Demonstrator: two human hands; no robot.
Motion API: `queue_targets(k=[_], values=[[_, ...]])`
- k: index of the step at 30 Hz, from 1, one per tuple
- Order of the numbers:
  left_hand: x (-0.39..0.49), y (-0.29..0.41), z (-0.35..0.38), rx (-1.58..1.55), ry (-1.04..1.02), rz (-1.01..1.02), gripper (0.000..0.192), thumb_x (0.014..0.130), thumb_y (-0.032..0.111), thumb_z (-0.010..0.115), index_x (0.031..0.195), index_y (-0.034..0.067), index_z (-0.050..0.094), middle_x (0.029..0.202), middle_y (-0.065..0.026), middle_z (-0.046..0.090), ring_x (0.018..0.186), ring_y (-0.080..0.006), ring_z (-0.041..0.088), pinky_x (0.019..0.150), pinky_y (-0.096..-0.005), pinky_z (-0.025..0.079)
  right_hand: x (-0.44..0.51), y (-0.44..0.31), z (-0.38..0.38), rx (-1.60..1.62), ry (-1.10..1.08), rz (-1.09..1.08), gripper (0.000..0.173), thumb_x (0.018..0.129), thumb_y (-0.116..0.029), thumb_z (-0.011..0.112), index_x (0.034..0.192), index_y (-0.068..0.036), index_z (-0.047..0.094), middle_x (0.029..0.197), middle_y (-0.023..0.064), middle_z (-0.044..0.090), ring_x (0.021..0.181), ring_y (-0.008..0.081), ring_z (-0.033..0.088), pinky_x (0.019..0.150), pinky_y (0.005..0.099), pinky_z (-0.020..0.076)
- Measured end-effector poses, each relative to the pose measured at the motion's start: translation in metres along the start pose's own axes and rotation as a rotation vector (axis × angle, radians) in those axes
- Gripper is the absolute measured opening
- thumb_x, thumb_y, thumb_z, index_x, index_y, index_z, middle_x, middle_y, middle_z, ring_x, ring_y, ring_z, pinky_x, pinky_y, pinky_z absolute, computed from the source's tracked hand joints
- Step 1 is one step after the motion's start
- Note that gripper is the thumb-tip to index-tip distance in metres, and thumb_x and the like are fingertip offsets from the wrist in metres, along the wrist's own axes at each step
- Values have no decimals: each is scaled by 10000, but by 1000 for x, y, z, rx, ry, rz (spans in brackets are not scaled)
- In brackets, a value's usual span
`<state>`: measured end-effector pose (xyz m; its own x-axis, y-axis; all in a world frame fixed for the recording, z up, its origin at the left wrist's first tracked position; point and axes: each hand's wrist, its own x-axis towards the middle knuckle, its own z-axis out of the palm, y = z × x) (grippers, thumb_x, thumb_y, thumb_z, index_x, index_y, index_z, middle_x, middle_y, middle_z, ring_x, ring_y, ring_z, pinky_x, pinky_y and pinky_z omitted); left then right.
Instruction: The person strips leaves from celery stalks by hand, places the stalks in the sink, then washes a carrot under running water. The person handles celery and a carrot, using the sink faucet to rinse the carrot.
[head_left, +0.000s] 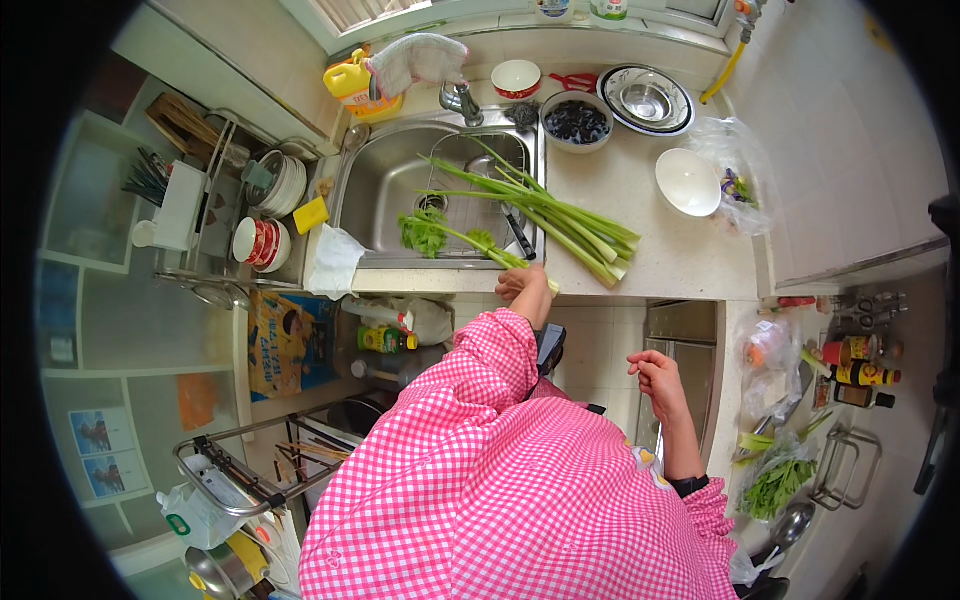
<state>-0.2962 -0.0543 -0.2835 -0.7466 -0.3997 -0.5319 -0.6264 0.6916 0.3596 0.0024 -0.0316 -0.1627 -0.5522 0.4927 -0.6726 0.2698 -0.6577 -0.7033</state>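
At the front rim of the stainless steel sink (382, 261), my left hand (523, 283) is shut on a leafy celery stalk (487, 250). The stalk's leaves hang into the basin, and its pale end shows past my fingers. A black-handled knife (519, 232) lies just beyond that hand at the sink's right edge. Long trimmed celery stalks (570, 217) lie in a bundle across the basin and the counter. My right hand (658, 379) hovers in front of the counter, fingers loosely curled and apart, with nothing visible in it.
A bowl of dark soaking food (577, 124) stands right of the faucet (463, 105), near stacked metal dishes (646, 101). Farther right are a white bowl (688, 182) and a plastic bag (739, 187). A dish rack (217, 217) stands left; bagged greens (780, 480) lie right.
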Motion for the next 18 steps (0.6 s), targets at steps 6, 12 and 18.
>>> queue_targets(k=[6, 12, 18], values=[[20, -17, -8, -790, -212, 66, 484, 653, -2, 688, 1042, 1, 400, 1011, -194, 527, 835, -270, 594, 681, -361, 516, -11, 3, -23, 40, 8, -51, 181, 830, 7, 486, 960, 16, 612, 749, 35, 608, 499, 16, 344, 411, 160, 253], [-4, -37, -101, -1133, -518, 476, 433, 735, -78, 650, 1055, 29, 378, 873, -87, 526, 676, -165, 551, 575, -277, 485, -15, -10, -23, -3, -46, -98, 178, 821, 1, 501, 954, 14, 618, 734, 28, 607, 498, 14, 350, 413, 169, 257], [-115, -18, -181, -1038, -804, 1021, 452, 780, -72, 633, 1121, 45, 362, 964, -58, 496, 839, -130, 532, 752, -258, 470, -35, -46, -6, -218, -71, -263, 147, 881, -89, 537, 980, -28, 626, 744, -3, 611, 537, 22, 423, 460, 188, 339]])
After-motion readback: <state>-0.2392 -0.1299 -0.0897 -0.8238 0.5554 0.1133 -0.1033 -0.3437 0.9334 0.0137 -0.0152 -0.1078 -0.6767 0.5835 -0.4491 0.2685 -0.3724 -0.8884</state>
